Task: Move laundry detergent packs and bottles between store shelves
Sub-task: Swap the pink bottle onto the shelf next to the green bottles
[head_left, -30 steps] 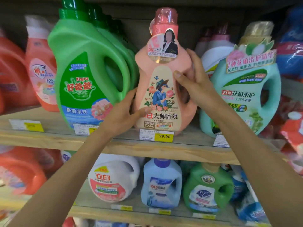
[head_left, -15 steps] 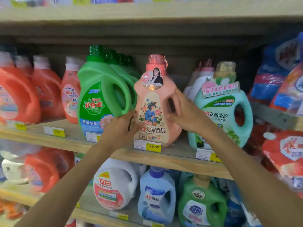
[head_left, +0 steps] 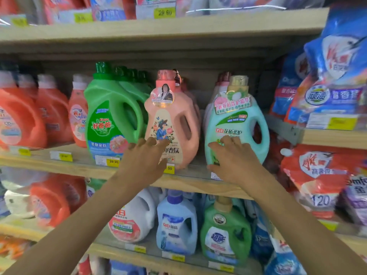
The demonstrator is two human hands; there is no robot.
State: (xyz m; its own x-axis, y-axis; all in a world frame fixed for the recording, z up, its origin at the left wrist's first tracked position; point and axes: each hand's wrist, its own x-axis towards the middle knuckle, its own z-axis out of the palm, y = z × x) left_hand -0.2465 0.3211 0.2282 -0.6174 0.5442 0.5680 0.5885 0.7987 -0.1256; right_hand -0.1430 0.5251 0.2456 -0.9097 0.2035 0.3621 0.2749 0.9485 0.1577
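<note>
A pink detergent bottle (head_left: 174, 118) with a floral label stands upright on the middle shelf (head_left: 83, 165), between a green bottle (head_left: 111, 120) and a teal bottle (head_left: 238, 124). My left hand (head_left: 145, 161) hovers in front of the pink bottle's lower label, fingers spread and relaxed, holding nothing. My right hand (head_left: 230, 159) is spread over the lower front of the teal bottle, fingertips touching or nearly touching its label.
Orange bottles (head_left: 29, 116) line the shelf's left end. Blue and red detergent packs (head_left: 329, 86) fill the shelves at right. White, pale blue and green bottles (head_left: 178, 225) stand on the shelf below. An upper shelf (head_left: 158, 28) with price tags runs overhead.
Both hands have let go of the pink bottle, which stays on the shelf. My right hand moved right onto the teal bottle. The view has pulled back and up.
</note>
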